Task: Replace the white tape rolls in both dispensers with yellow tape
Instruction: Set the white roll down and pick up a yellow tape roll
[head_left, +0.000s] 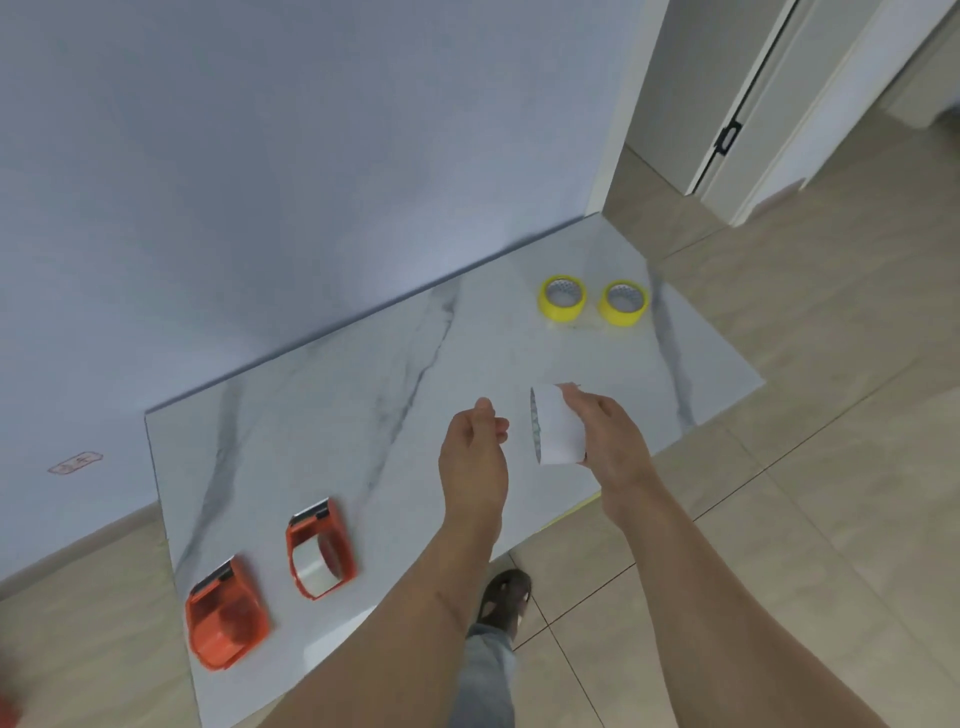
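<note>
My right hand (608, 441) holds a white tape roll (556, 428) on its side above the marble table (363, 395). My left hand (475, 447) hovers just left of the roll, fingers loosely curled, holding nothing. Two yellow tape rolls (562, 298) (623, 303) lie flat side by side at the table's far right. Two orange dispensers sit near the front left edge. The left dispenser (226, 613) looks empty. The right dispenser (319, 553) carries a white roll (314, 569).
A pale wall runs along the table's back edge. Tiled floor lies to the right and in front, with my foot (504, 597) just under the table's front edge. A door frame stands at the far right.
</note>
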